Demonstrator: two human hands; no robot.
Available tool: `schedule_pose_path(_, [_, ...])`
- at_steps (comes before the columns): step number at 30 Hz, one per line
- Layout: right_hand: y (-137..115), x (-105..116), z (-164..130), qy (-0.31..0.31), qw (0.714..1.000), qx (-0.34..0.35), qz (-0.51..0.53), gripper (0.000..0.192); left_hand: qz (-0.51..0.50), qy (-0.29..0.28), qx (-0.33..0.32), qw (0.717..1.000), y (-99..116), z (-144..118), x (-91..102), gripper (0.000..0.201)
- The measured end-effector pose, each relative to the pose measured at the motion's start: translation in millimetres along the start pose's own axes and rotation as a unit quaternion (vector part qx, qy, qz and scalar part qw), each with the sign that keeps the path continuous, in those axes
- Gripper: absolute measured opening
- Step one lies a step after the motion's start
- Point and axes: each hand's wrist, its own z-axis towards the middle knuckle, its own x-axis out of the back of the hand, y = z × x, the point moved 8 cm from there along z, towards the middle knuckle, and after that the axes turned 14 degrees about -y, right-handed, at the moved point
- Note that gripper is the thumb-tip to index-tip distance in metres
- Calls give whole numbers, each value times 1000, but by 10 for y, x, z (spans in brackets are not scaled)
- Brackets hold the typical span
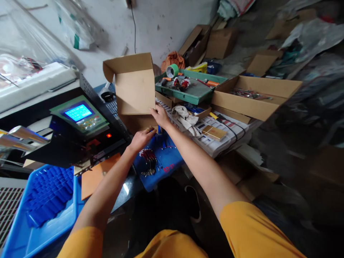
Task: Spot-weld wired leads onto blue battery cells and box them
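Note:
A brown cardboard box (133,89) stands in front of me with its flaps up. My right hand (160,115) grips the lower right edge of its raised flap. My left hand (142,138) holds the box's lower front edge, fingers curled over it. Just below my hands a bundle of red wires with metal ends (148,162) lies on a blue surface (163,157).
A black machine with a lit blue screen (79,112) stands at left, a blue plastic tray (45,204) below it. A green tray (192,89) with tools and a tape roll, an open carton (255,95) and a white keyboard (223,136) lie to the right.

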Motion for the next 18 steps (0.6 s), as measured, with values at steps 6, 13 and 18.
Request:
schedule_pose_path(6, [4,12,-4,-4,1000,5,4,36,120,-125,-67,983,-292,299,-354,41])
schedule_pose_path(13, [-62,17,-46,8,1000,11,-12,33,118,-166,-110,973,-366,517,-649,41])
schedule_pose_path(18, [-94,3,-54,5,1000,25,-12,35,7,-128,-70,989,-428,572,-681,42])
